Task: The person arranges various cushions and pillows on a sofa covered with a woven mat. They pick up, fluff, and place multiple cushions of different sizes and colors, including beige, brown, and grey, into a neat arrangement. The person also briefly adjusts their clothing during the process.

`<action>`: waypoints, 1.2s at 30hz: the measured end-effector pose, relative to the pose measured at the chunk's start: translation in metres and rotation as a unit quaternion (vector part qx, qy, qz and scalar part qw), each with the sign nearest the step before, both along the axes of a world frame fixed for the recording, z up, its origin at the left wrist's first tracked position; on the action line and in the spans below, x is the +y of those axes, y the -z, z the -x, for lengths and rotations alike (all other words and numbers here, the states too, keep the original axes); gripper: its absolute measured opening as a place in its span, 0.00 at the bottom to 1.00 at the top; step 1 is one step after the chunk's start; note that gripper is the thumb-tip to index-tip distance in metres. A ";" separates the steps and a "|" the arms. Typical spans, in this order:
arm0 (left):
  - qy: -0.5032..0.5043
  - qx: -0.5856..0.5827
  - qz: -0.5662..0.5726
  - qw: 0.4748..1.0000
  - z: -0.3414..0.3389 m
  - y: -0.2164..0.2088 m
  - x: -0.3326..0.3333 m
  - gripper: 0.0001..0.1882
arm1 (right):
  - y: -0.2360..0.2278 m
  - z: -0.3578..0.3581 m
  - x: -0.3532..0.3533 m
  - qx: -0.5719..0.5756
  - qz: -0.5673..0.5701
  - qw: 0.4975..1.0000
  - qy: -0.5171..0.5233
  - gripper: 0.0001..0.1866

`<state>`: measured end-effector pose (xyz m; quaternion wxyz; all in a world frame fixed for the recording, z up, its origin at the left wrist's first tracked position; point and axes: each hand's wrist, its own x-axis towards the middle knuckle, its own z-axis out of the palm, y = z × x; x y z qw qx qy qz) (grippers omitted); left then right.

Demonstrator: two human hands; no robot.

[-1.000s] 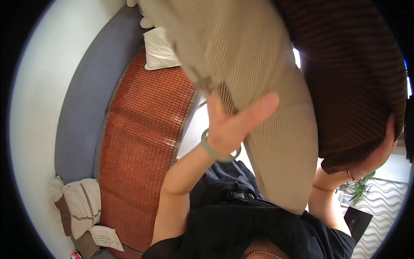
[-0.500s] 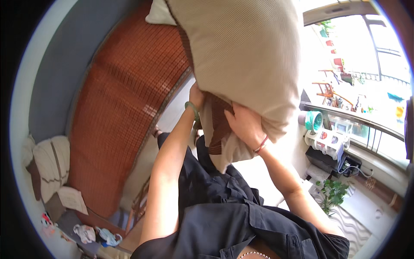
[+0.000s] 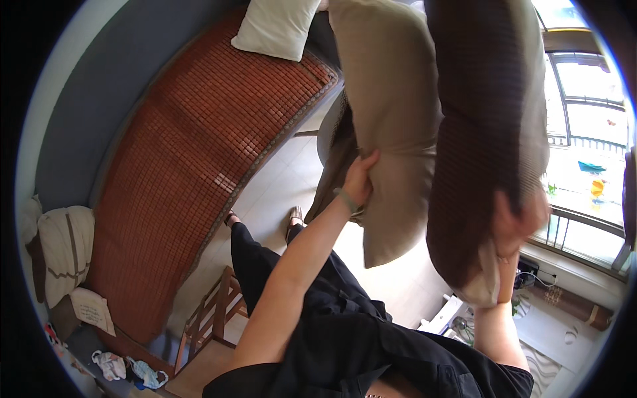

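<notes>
Clearly, the left hand (image 3: 359, 180) has its fingers wrapped on the near-left edge of the beige cushion (image 3: 395, 126), the thumb lying over its face. The right hand (image 3: 521, 222) is blurred; it meets the brown cushion (image 3: 474, 152) low on its right side, but how firmly the fingers are curled I cannot tell. Both cushions hang upright side by side, mostly ahead of the hands and between them; whether they join farther up is out of sight.

They look light for their bulk, soft and plump, so they would likely sag and fold around any grip. The ribbed cloth should not slip much, and nothing about them seems fragile. Edges and corners look the best places to take hold, as the broad faces give little to pinch; a hand on each side would probably steady them.

Left of the hands, a red-brown mat (image 3: 172, 152) covers a grey couch (image 3: 79, 119), with a white pillow (image 3: 275, 30) ahead and to the left, and a striped pillow (image 3: 66, 245) far off left. Nearer the body, a wooden chair (image 3: 215, 315) stands below and left of the left hand. Beyond the right hand is a window (image 3: 590, 146). The cushions' own bulk blocks the view ahead, and the chair crowds the left side.
</notes>
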<state>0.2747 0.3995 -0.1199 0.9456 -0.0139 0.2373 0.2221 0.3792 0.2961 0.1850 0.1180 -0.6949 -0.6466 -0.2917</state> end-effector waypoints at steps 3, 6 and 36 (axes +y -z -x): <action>0.027 0.124 0.021 0.992 -0.015 0.001 -0.015 0.25 | 0.056 -0.006 0.038 0.055 0.163 0.979 0.111 0.16; -0.082 0.216 -0.078 0.970 -0.001 0.091 -0.020 0.25 | 0.068 -0.037 0.009 0.159 0.028 0.979 0.120 0.14; 0.140 0.361 -0.244 0.889 0.028 0.091 0.000 0.31 | 0.113 0.002 0.047 0.300 0.168 0.937 0.069 0.13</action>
